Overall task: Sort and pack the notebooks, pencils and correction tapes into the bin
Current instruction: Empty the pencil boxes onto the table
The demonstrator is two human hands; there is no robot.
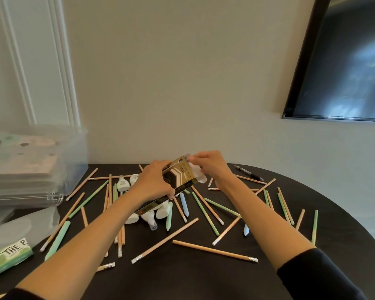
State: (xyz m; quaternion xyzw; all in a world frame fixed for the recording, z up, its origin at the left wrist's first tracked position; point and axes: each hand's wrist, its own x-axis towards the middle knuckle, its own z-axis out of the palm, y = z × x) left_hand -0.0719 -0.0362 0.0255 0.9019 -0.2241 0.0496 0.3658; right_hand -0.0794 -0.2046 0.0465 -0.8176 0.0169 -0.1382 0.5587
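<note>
A dark, matte bench [182, 278] with a curved right edge stood against a plain pale wall, where a black-framed glossy screen [344, 61] hung above the far right side. At the bench's far left corner sat a clear plastic bin [74, 148] with rounded corners. A flat stack of notebooks [20, 169] showed blurred through its wall. A green packet [9, 256] with black lettering lay at the near left edge.

Both bare forearms reached to the middle of the bench near its far edge, where the two hands held a black-and-gold cardboard box [182, 176] tilted above the surface. The left hand [154, 182] gripped the box's lower end, its fingers [169, 192] curled round the card. The right hand [208, 163] pinched the box's upper end, fingers [195, 158] closed on it beside a white flap. The box lay between the two hands, touching both.

Long, thin wooden pencils [214, 251] lay scattered over the bench at all angles, some plain tan with white eraser tips, others pale green. Several crossed one another beneath the arms. A few thicker pastel sticks [184, 204], blue and green, lay among them.

White, rounded plastic correction tapes [123, 185] lay just left of the left hand, and more sat under the left wrist. A black pen [249, 173] rested near the far right edge.
</note>
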